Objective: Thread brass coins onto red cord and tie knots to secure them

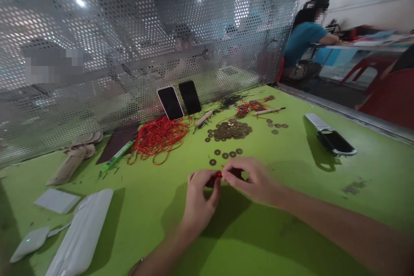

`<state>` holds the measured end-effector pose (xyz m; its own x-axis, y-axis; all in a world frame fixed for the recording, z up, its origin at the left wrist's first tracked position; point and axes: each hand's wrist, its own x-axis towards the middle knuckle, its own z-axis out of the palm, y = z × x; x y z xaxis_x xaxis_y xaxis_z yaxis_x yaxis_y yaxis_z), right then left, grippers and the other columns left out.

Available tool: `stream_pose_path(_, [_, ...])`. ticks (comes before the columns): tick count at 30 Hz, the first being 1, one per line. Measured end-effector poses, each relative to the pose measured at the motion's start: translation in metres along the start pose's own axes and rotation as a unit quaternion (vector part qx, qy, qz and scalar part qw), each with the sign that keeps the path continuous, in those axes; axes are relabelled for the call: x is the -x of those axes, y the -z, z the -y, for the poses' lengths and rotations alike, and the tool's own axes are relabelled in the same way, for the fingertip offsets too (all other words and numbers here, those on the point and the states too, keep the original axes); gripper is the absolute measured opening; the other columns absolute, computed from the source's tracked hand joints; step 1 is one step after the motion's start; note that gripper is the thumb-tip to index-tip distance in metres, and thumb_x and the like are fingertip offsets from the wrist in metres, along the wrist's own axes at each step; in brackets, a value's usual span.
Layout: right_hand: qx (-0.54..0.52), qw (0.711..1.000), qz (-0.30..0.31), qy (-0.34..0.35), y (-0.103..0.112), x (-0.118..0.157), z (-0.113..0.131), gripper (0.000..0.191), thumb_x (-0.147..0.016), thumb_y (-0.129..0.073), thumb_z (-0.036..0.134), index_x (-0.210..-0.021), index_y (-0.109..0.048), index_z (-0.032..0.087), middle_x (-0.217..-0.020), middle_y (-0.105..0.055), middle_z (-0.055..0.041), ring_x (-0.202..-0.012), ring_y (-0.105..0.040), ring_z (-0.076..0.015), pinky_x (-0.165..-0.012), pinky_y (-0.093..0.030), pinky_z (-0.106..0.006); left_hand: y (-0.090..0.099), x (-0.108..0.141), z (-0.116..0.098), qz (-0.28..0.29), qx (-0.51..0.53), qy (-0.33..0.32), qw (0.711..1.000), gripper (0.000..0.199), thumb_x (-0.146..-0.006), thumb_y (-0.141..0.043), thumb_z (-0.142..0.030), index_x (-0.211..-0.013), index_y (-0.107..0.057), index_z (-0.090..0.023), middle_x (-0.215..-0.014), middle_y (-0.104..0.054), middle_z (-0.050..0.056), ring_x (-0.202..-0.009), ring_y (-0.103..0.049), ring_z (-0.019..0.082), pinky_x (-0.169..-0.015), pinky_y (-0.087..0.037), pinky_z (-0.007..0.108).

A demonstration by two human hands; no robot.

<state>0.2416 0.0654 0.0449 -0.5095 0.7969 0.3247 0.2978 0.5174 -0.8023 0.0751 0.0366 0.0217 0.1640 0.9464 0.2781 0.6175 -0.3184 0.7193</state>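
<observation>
The red cord piece point(220, 174) sits just below the frame's centre, pinched between my left hand point(201, 192) and right hand point(255, 179) — each in a narrow fingertip grip. I judge it unfinished: loose coins point(233, 130) and a red cord heap point(158, 140) remain on the worktop point(274, 243); a red bundle point(250, 107) (perhaps finished work) lies right of centre. I can read no lettering anywhere.

The table point(284, 151) is lime green; the far cord pile point(160, 138) is red, the coins point(231, 131) dull bronze, the far screen point(129, 21) silver-grey with dotted perforations.
</observation>
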Motion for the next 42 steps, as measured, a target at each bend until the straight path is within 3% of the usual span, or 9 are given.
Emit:
stream_pose_path(7, [-0.045, 0.997, -0.038, -0.041, 0.004, -0.003, -0.004, 0.025, -0.087, -0.048, 0.033, -0.075, -0.063, 0.016, -0.066, -0.061, -0.0024, -0.059, -0.054, -0.0129, -0.053, -0.042, -0.025, 0.002, -0.001, -0.002, 0.013, 0.029, -0.007, 0.999, 0.013, -0.083, -0.050, -0.025, -0.079, -0.061, -0.020, -0.068, -0.060, 0.001, -0.066, -0.051, 0.017, -0.065, -0.038, 0.030])
stream_pose_path(12, [-0.028, 0.996, -0.065, -0.052, 0.013, -0.010, -0.015, 0.033, -0.090, -0.043, 0.037, -0.072, -0.064, 0.017, -0.083, -0.066, -0.0054, -0.082, -0.060, -0.0179, -0.078, -0.045, -0.035, 0.001, 0.001, 0.001, 0.000, 0.031, -0.024, 0.999, 0.011, -0.082, -0.049, -0.021, -0.076, -0.058, -0.020, -0.069, -0.059, 0.002, -0.067, -0.051, 0.017, -0.066, -0.038, 0.030])
stream_pose_path(15, [0.009, 0.997, -0.070, -0.039, 0.016, -0.012, -0.020, 0.026, -0.088, -0.048, 0.034, -0.079, -0.066, 0.018, -0.089, -0.067, -0.0064, -0.087, -0.059, -0.0190, -0.084, -0.043, -0.038, 0.000, 0.002, 0.003, 0.002, 0.026, -0.040, 0.999, 0.011, -0.081, -0.049, -0.020, -0.080, -0.060, -0.020, -0.072, -0.061, 0.002, -0.068, -0.052, 0.017, -0.067, -0.038, 0.031])
stream_pose_path(20, [0.044, 0.996, 0.000, 0.082, 0.011, -0.008, -0.016, 0.010, -0.078, -0.064, 0.025, -0.086, -0.067, 0.020, -0.090, -0.066, -0.0045, -0.091, -0.057, -0.0191, -0.084, -0.043, -0.036, 0.000, 0.001, 0.003, 0.000, 0.019, -0.035, 0.999, 0.011, -0.080, -0.048, -0.019, -0.075, -0.058, -0.019, -0.069, -0.059, 0.002, -0.067, -0.050, 0.016, -0.065, -0.038, 0.030])
stream_pose_path(24, [0.065, 0.990, 0.020, 0.124, 0.008, -0.005, -0.011, 0.008, -0.078, -0.064, 0.021, -0.085, -0.067, 0.020, -0.090, -0.065, -0.0044, -0.091, -0.056, -0.0184, -0.082, -0.042, -0.034, 0.001, 0.001, 0.000, -0.001, 0.039, -0.016, 0.999, 0.011, -0.078, -0.048, -0.017, -0.075, -0.058, -0.019, -0.070, -0.060, 0.002, -0.067, -0.051, 0.016, -0.064, -0.038, 0.029])
stream_pose_path(42, [0.073, 0.990, 0.032, 0.112, 0.010, -0.006, -0.013, 0.011, -0.079, -0.064, 0.025, -0.088, -0.066, 0.020, -0.087, -0.064, -0.0040, -0.088, -0.055, -0.0183, -0.077, -0.043, -0.032, -0.001, 0.000, 0.004, -0.012, 0.108, 0.027, 0.994, 0.012, -0.078, -0.052, -0.021, -0.082, -0.063, -0.018, -0.073, -0.063, 0.002, -0.067, -0.054, 0.016, -0.060, -0.041, 0.025])
